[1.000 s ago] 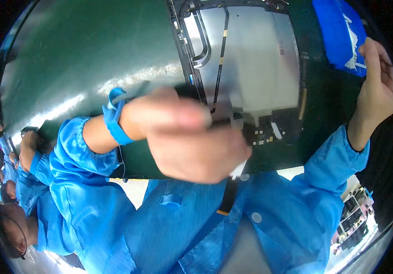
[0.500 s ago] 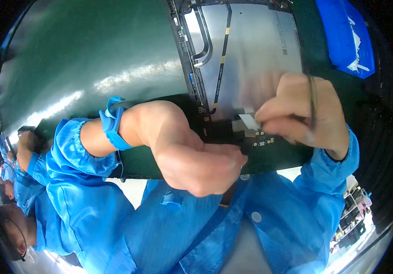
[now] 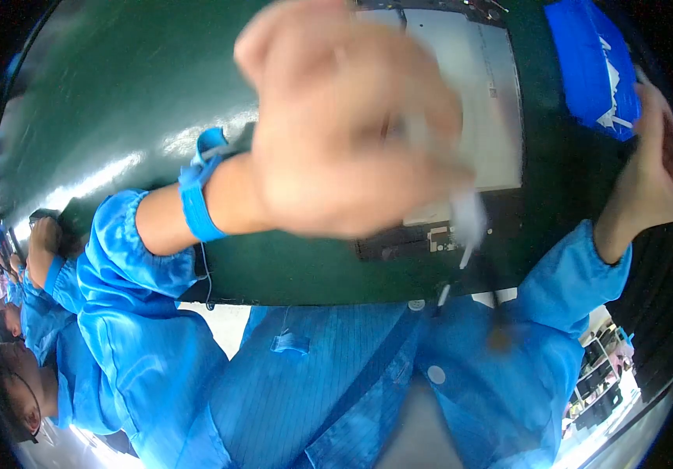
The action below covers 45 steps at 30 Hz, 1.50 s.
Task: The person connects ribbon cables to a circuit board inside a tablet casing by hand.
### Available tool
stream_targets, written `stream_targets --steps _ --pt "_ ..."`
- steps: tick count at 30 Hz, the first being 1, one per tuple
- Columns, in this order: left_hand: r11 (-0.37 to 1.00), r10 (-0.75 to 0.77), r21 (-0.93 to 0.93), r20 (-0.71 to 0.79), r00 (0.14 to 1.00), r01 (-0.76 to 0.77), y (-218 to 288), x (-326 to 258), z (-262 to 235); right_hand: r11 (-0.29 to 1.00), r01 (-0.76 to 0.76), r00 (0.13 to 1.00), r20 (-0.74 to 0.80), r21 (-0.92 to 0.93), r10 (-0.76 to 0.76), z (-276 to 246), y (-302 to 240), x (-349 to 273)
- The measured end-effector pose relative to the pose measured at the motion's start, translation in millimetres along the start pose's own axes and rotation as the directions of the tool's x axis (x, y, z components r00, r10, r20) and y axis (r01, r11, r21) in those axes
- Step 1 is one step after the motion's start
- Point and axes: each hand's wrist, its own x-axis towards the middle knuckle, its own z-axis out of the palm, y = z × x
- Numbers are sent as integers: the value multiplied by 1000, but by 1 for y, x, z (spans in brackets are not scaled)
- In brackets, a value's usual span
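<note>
My left hand (image 3: 352, 133), smeared by motion, is raised over the middle of the bench with its fingers curled. From its fingertips hangs a thin dark flex cable, whose blurred gold-coloured end (image 3: 499, 339) shows against my blue smock. A blurred white piece (image 3: 469, 219) also shows at those fingertips; I cannot tell whether it belongs to the cable. Under the hand lies an opened flat device with a silver back panel (image 3: 497, 133), much of it hidden. My right hand (image 3: 651, 168) is at the far right beside a blue bin (image 3: 587, 62), fingers stretched and apart.
The dark green bench mat (image 3: 133, 94) spreads to the left. White scraps (image 3: 612, 98) lie in the blue bin. A blue wrist strap (image 3: 196, 195) with a cord is on my left wrist. Another person (image 3: 20, 391) sits at the left, and shelves (image 3: 602, 383) stand at lower right.
My left hand has risen away from my body, over the device, and the hanging cable has swung right. My right hand has left the device and moved right, beside the bin.
</note>
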Motion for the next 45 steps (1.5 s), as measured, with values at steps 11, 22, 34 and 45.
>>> stream_targets --steps 11,22,34,45 --pt "958 208 -111 -374 904 -266 -62 -19 45 924 211 949 292 -319 -116 -20 40 19" --pt "949 202 273 -144 969 -157 -61 -31 23 689 397 99 718 607 -689 12 -42 -27" --pt "944 51 329 -144 988 -1 -56 -32 28 760 518 191 813 392 -550 18 -31 -32" --pt "991 24 135 -301 953 18 -36 -18 29 837 297 234 815 460 -531 -8 -39 -20"
